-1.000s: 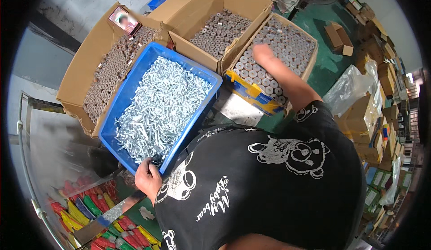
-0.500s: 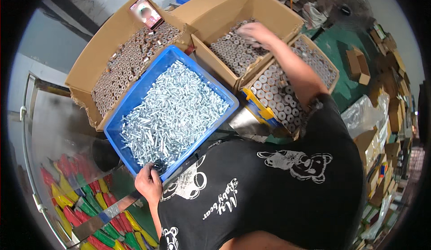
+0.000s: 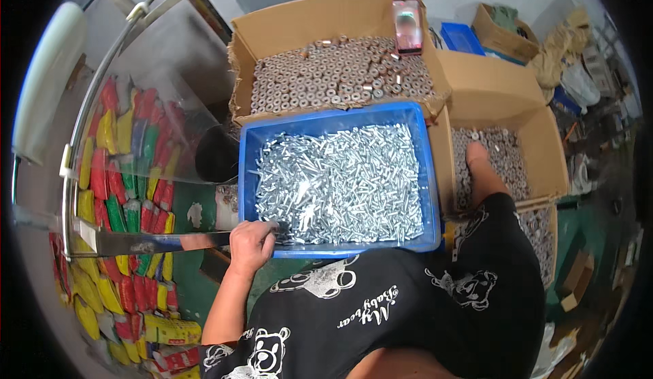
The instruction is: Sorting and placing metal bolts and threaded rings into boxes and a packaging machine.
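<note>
Touching the blue tub, long axis left-right, with my left hand, right hand part-hidden, I cannot tell either grip.

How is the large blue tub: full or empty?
Partly full: shiny metal pieces spread across the tub, with its walls showing above them.

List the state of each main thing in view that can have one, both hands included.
Blue bin: open, holding loose silver metal pieces
Back box: open, holding round metal pieces
Right box: open, similar pieces inside
Phone: screen lit, upright against the back box's wall
Left hand: curled at the bin's near left corner
Right hand: inside the right box, fingers hidden
</note>
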Demonstrator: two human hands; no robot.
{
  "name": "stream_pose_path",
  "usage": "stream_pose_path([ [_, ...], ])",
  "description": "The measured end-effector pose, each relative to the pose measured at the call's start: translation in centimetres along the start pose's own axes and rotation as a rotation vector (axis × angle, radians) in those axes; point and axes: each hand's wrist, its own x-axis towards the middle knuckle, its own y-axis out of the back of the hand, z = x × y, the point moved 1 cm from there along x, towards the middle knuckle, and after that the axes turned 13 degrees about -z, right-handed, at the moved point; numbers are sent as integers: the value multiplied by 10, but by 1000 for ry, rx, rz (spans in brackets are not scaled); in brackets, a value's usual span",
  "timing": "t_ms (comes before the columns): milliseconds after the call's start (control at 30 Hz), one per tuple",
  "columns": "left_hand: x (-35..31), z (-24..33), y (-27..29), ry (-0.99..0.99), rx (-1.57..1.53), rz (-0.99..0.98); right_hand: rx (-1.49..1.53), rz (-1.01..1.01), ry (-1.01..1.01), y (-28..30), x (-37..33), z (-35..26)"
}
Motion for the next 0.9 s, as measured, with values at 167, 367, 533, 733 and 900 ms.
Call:
stream_pose_path([
  [167, 4, -4, 3, -62, -29, 27, 574, -146, 48, 22, 22, 45],
  [367, -6, -11, 6, -49, -36, 44, 1324, -185, 790, 235, -117, -102],
  [533, -4, -15, 7, -118, -86, 42, 383, 321, 1031, 294, -90, -361],
  [733, -5, -25, -8, -187, -170, 112, 129, 331, 543, 238, -51, -495],
  [900, -15, -36, -13, -246, -235, 175, 42, 203, 449, 240, -93, -511],
])
